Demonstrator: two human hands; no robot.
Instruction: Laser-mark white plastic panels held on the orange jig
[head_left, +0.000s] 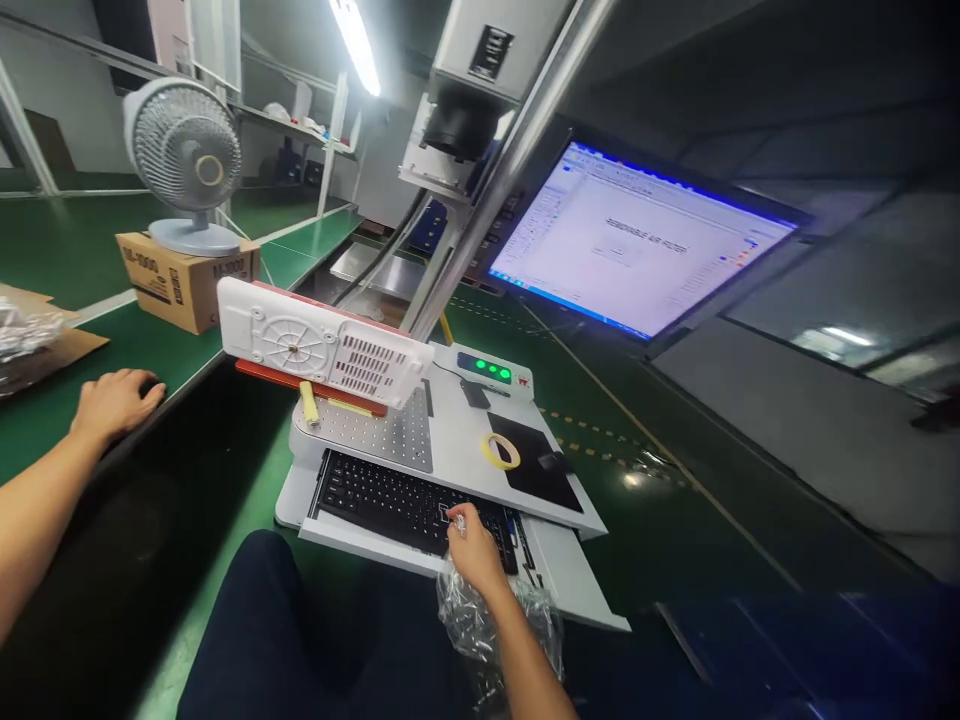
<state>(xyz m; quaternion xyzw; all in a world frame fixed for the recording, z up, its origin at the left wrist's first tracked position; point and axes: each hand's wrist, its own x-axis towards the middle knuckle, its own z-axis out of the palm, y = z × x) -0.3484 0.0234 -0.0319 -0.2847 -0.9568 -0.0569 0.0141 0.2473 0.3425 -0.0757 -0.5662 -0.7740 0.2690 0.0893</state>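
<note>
Forearm [519, 632] at 6 o'clock, my right hand [474, 548] is pinching clear plastic film [461, 612]; left hand [116, 403], half-curled, is probably steadying me at 9.

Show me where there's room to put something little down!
Try the white base between the dotted metal plate and the yellow tape roll, or the green table between the left hand and the cardboard box. It's crowded around the keyboard, with the right hand and clear plastic there.
</note>
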